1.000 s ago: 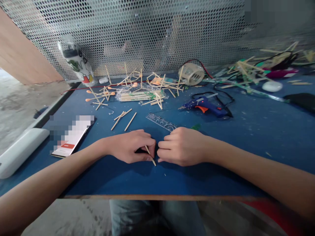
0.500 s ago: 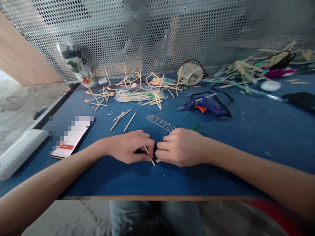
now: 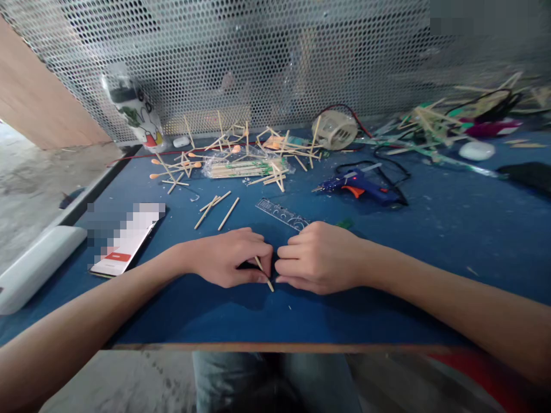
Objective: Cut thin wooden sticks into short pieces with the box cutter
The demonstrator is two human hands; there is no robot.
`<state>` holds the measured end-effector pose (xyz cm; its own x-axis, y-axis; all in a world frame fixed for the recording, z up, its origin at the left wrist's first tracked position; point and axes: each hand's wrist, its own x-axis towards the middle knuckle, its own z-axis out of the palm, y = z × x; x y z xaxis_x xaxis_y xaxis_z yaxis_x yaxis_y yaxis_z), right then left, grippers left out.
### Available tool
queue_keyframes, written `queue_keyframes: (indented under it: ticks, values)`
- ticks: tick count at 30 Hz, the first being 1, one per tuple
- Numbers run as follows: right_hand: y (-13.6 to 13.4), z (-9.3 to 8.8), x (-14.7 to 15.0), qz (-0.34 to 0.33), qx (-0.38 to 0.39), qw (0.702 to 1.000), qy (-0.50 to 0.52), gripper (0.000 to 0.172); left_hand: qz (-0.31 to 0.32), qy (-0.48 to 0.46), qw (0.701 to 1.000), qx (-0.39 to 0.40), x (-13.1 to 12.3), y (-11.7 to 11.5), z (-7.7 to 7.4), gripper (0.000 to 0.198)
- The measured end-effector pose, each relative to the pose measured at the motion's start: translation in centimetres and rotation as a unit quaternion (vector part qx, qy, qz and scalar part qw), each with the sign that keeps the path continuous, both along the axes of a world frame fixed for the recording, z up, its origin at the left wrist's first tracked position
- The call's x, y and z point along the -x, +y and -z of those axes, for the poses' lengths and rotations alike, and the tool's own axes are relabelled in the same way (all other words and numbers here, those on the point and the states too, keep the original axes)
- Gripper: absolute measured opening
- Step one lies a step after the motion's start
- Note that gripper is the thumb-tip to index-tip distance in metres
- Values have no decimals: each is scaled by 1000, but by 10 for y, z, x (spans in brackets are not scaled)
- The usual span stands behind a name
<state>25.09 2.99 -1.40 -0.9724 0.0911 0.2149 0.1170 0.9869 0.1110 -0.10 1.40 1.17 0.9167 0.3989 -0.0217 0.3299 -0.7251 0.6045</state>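
Both hands rest on the blue table (image 3: 430, 241) near its front edge, knuckles facing each other and almost touching. The left hand (image 3: 226, 256) is curled, its fingertips pinched on a thin wooden stick (image 3: 263, 273) that slants down and to the right, the lower tip projecting below the fingers onto the table surface. The right hand (image 3: 318, 256) is closed into a loose fist just beside the stick; its fingertips point at the stick, but whether they grip it or only meet it cannot be told from this view. A small dark item lies under the left fingers, too hidden to identify. Directly behind the hands lies a clear ruler (image 3: 282, 213), flat and angled, its near end reaching the right knuckles. Further back and to the right sits a blue glue gun (image 3: 359, 186) with an orange trigger, lying on its side with a black cord behind it. Three loose sticks (image 3: 215, 209) lie behind the left hand, well apart from it. A packet of sticks (image 3: 243, 167) lies near the perforated metal screen (image 3: 275, 57), among scattered stick assemblies. A white card (image 3: 127, 241) lies flat to the left, and a printed bottle (image 3: 135, 112) stands against the screen.
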Motion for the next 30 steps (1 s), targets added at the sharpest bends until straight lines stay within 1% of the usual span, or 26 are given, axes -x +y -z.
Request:
queue_keyframes:
  ticks: [3, 11, 15, 19, 21, 24, 27, 30]
  values:
    - [1, -1, -1, -1, 3, 1000, -12, 31, -3, 5, 1000, -3, 0, 0, -1, 7]
    - [-2, 0, 0, -4, -22, 1000, -7, 29, -4, 4, 1000, -5, 0, -1, -1, 7]
    - [-14, 3, 4, 18, -44, 999, 4, 30, 6, 8, 1000, -5, 1, 1, -1, 8]
    - [-23, 6, 8, 32, -70, 996, 40, 27, 5, 11, 1000, -11, 2, 2, -1, 9]
    - [-19, 6, 7, 13, -67, 997, 44, 30, 3, 9, 1000, -10, 1, 1, -2, 9]
    - [-6, 4, 2, -19, -42, 999, 26, 34, 5, 6, 1000, 6, 0, 0, -4, 8]
    - [2, 2, -2, -16, -35, 999, 16, 35, 6, 10, 1000, 15, -1, -1, -5, 8]
    - [1, 1, -2, -16, -42, 999, 17, 34, 0, 13, 1000, 13, 0, 0, -4, 7]
